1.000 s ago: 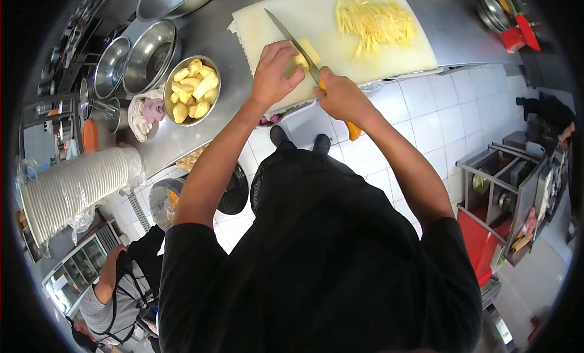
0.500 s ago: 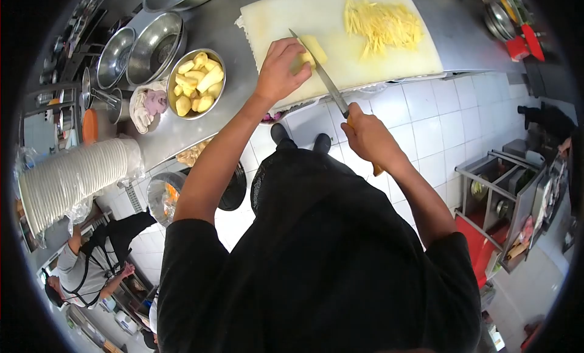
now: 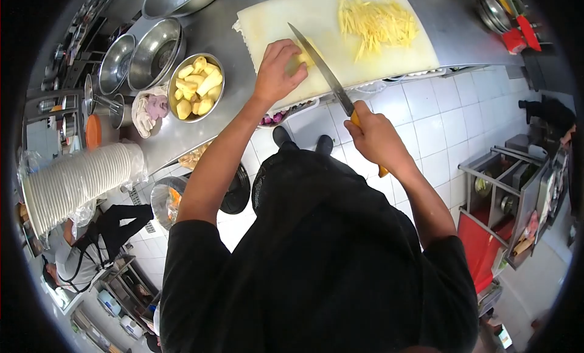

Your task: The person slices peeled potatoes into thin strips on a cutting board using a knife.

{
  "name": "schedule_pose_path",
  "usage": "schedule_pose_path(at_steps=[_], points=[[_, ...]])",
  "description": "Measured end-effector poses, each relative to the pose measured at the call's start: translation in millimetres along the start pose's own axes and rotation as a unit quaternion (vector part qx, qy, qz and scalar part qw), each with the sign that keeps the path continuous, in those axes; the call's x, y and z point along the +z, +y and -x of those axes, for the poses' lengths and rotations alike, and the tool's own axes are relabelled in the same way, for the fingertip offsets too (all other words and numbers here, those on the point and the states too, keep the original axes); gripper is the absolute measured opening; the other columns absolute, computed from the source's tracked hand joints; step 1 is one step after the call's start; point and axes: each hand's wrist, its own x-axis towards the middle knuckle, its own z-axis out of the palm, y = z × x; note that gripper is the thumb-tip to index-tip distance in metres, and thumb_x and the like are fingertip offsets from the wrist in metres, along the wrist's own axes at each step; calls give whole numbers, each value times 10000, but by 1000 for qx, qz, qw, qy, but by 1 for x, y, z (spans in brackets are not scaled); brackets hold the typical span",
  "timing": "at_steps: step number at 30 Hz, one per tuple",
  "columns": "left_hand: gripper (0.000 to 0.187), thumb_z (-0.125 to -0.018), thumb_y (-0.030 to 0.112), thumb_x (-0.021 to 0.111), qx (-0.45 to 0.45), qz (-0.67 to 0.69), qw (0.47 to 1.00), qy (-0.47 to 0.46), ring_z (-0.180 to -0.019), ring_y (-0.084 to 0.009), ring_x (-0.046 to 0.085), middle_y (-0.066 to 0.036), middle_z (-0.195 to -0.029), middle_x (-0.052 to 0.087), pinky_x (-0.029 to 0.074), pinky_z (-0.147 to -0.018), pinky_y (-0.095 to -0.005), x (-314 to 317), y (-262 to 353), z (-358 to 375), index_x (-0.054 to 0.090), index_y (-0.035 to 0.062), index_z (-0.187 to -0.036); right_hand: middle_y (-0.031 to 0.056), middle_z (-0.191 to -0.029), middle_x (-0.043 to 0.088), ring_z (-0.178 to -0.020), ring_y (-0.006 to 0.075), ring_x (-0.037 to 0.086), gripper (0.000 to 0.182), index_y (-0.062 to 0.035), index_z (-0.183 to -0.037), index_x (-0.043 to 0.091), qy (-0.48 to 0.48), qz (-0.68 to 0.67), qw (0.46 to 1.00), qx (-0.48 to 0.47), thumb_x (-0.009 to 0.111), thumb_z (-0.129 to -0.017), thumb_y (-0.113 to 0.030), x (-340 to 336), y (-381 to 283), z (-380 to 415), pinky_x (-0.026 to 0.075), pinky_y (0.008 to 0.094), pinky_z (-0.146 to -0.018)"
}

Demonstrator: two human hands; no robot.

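My left hand (image 3: 280, 73) rests on the white cutting board (image 3: 261, 18), its curled fingers holding down a pale yellow piece of peeled potato (image 3: 309, 51). In my right hand (image 3: 378, 135) is a large knife (image 3: 328, 76), gripped by its yellow-brown handle. The blade slants up and to the left beside the potato piece, close to my left fingertips and partly covering the piece. A heap of thin yellow strips (image 3: 377, 25) lies on the far right of the board. Left of my left forearm, a metal bowl (image 3: 221, 85) holds several peeled potatoes (image 3: 198, 88).
Metal bowls (image 3: 155, 52), a cloth (image 3: 149, 109) and a wrapped plate stack (image 3: 82, 176) stand on the left counter. Below are a lined bin (image 3: 164, 201) and a crate of purple vegetables (image 3: 283, 117). Another person (image 3: 85, 262) is at lower left; a metal rack (image 3: 499, 195) stands right.
The knife blade has shifted slightly, and less of the potato piece shows beside it. My left hand stays on the piece. The person at lower left has changed posture.
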Motion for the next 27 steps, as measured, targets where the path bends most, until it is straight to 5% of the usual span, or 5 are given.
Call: schedule_pose_path(at_steps=[13,27], points=[[290,-730,131,752,-10,-10,1000,-5,-1054,-314,566,-107,-1122,603,493,-925,-399,1,-2,1,646,45,-986,280,-783,657,-689,479,644,195,15,-1027,459,-31,9,999,20,548,-984,-153,-12,-9,23,532,545,-539],[284,-739,127,741,-13,-5,1000,-5,-1057,-312,570,-108,-1122,610,486,-929,-396,1,-1,0,648,40,-993,274,-751,663,-680,478,652,182,21,-1006,463,-31,6,999,25,541,-982,-141,-14,-11,23,545,538,-554]])
